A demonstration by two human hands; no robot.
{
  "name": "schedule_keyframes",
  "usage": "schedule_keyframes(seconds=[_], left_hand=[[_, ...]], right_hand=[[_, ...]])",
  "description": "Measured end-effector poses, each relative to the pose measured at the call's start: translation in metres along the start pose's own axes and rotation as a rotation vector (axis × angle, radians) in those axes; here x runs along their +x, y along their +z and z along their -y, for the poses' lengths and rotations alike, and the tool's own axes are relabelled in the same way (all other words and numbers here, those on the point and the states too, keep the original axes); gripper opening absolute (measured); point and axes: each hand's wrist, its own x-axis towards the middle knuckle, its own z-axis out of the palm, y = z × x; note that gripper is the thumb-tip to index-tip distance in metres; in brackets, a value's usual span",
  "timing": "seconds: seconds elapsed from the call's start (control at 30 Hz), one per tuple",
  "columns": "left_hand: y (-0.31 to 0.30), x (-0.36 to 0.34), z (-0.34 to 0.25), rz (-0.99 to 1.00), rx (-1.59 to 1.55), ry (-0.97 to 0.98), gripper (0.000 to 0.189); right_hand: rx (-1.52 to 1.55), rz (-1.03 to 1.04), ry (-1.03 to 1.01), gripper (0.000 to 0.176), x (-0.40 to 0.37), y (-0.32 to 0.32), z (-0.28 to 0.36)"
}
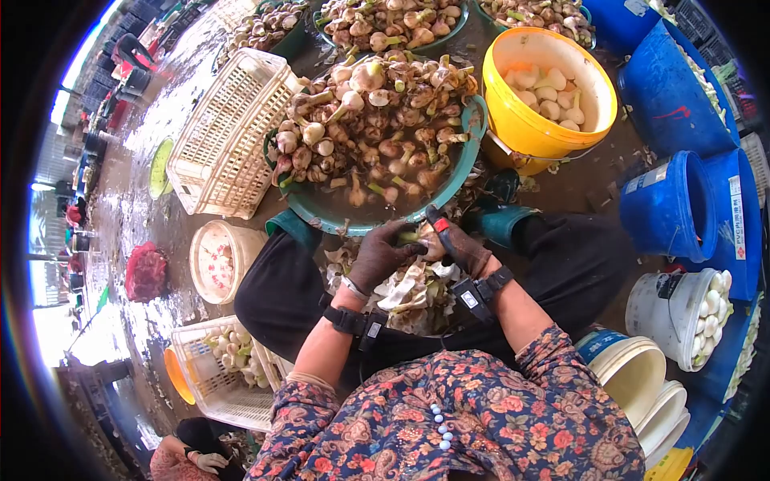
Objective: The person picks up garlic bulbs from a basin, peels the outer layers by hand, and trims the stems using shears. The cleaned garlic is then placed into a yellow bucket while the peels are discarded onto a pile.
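A garlic bulb point(434, 243) with a short green stem sits between my two gloved hands, above my lap. My left hand point(383, 258) has its fingers closed on the stem side of the bulb. On the other side, my right hand point(459, 245) grips the same bulb, with a red band on one finger. Just beyond my hands stands a green basin point(475, 132) of murky water, heaped with unpeeled garlic bulbs point(353, 120). Pale peeled skins point(413, 298) are piled below my hands, between my legs.
A yellow bucket point(513, 132) of peeled bulbs stands right of the basin. White crates point(216, 152) and a white bucket point(210, 264) are on the left. Blue buckets point(662, 210) and a white bucket of bulbs point(654, 317) line the right. Another person's gloved hand point(210, 462) shows at lower left.
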Motion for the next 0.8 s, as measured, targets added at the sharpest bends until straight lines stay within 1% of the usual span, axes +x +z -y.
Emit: schedule_keyframes(seconds=[0.03, 0.07, 0.1, 0.13, 0.17, 0.2, 0.23, 0.3, 0.33, 0.37, 0.4, 0.43, 0.47, 0.5, 0.53, 0.57, 0.6, 0.63, 0.7, 0.73, 0.77, 0.8], left_hand=[[-0.003, -0.001, -0.001, 0.139, 0.045, -0.110, 0.040], [-0.003, -0.001, -0.004, 0.064, 0.167, -0.020, 0.024], [-0.001, 0.000, 0.002, 0.064, 0.168, -0.022, 0.024], [0.000, 0.000, 0.013, 0.012, -0.029, -0.113, 0.022], [0.002, 0.000, 0.014, -0.041, -0.228, -0.205, 0.020], [0.002, -0.002, 0.016, -0.018, -0.321, -0.260, 0.021], [0.001, -0.003, 0.017, -0.018, -0.322, -0.263, 0.021], [-0.004, -0.001, 0.006, -0.118, -0.727, -0.403, 0.020], [-0.008, 0.001, 0.018, -0.081, -0.809, -0.410, 0.024], [-0.008, -0.002, 0.012, -0.083, -0.811, -0.409, 0.024], [-0.007, -0.007, 0.002, -0.137, -0.501, -0.220, 0.028], [-0.008, -0.011, -0.003, -0.188, -0.186, -0.033, 0.036], [-0.015, -0.013, 0.022, -0.162, 0.347, 0.160, 0.041], [-0.019, -0.011, 0.027, -0.161, 0.350, 0.161, 0.041], [-0.021, -0.007, 0.032, -0.095, 0.207, 0.062, 0.033], [-0.022, -0.003, 0.030, -0.031, 0.062, -0.037, 0.034], [-0.021, -0.003, 0.027, -0.006, -0.034, -0.054, 0.031], [-0.018, -0.001, 0.027, -0.010, -0.034, -0.054, 0.031], [-0.016, 0.004, 0.020, -0.178, -0.704, -0.230, 0.030], [-0.019, -0.001, 0.017, -0.150, -0.001, 0.100, 0.027], [-0.022, -0.009, 0.019, -0.144, -0.002, 0.102, 0.027], [-0.026, -0.018, 0.024, -0.112, 0.293, 0.203, 0.026]], right_hand=[[-0.045, 0.043, 0.006, 0.037, 0.002, -0.002, -0.003], [-0.045, 0.046, 0.006, 0.037, 0.003, -0.002, -0.002], [-0.128, 0.031, -0.055, 0.029, 0.002, -0.001, -0.001], [-0.209, 0.015, -0.115, 0.025, 0.000, -0.001, -0.001], [-0.290, -0.001, -0.173, 0.026, -0.003, 0.003, 0.002], [-0.258, 0.001, -0.218, 0.033, -0.003, 0.005, 0.006], [-0.256, 0.001, -0.215, 0.033, -0.007, 0.007, 0.009], [0.044, 0.029, -0.131, 0.039, -0.018, 0.014, 0.025], [-0.033, 0.017, -0.168, 0.045, -0.012, 0.009, 0.006], [-0.034, 0.018, -0.167, 0.045, -0.016, 0.013, 0.011], [0.064, 0.022, -0.164, 0.045, -0.020, 0.019, 0.022], [0.163, 0.027, -0.162, 0.045, -0.022, 0.024, 0.028], [0.099, 0.054, -0.282, 0.044, -0.012, 0.020, 0.013], [0.101, 0.054, -0.285, 0.044, -0.015, 0.024, 0.019], [-0.503, -0.068, -0.521, 0.043, -0.019, 0.028, 0.025], [-1.116, -0.193, -0.735, 0.042, -0.022, 0.033, 0.030], [-1.125, -0.263, -0.772, 0.037, -0.019, 0.036, 0.024], [-1.125, -0.260, -0.774, 0.037, -0.013, 0.032, 0.011], [-0.606, -0.382, -0.491, 0.031, -0.001, 0.032, 0.000], [-0.077, -0.390, -0.242, 0.028, 0.000, 0.026, -0.003], [-0.076, -0.396, -0.243, 0.028, -0.002, 0.024, 0.004], [0.143, -0.412, -0.114, 0.028, -0.004, 0.020, 0.010]])
